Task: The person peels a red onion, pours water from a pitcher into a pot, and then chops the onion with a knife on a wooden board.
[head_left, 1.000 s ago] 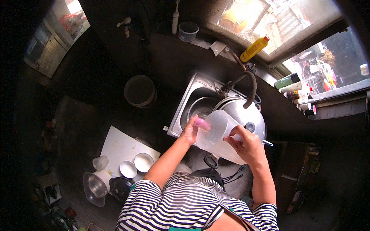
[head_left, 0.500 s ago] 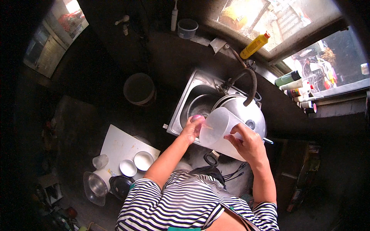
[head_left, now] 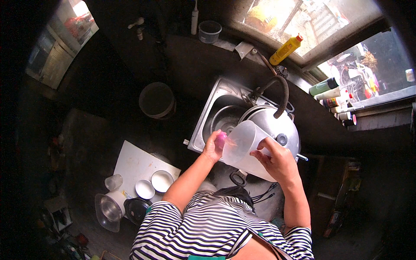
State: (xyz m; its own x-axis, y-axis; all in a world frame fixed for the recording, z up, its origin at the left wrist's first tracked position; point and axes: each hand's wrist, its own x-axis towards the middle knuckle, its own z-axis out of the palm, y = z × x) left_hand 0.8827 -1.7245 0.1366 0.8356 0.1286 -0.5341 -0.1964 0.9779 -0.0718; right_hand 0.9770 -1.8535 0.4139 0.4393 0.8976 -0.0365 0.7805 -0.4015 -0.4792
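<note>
In my left hand (head_left: 211, 149) is a small pink brush (head_left: 222, 139), with thin pale bristles at the mouth of a translucent plastic container (head_left: 240, 145). My right hand (head_left: 277, 161) is closed on the container's side, its thumb and fingers curled; whether a handle is in its grip is hidden. The container lies tilted, mouth toward my left hand, over the front edge of the metal sink (head_left: 207, 113). A round metal basin (head_left: 226, 119) sits inside the sink. Just beyond the container rests a large domed metal lid (head_left: 265, 116) with a black knob.
A dark curved faucet (head_left: 284, 93) arches over the lid. To the left, a white board (head_left: 134, 162) bears two white bowls (head_left: 154, 185) and other vessels. A bucket (head_left: 157, 100) stands behind it. Bottles, including a yellow bottle (head_left: 286, 50), line the window ledge.
The pink brush has turned slightly in my left hand, and its bristles show more clearly at the container's mouth. The container has shifted slightly left.
</note>
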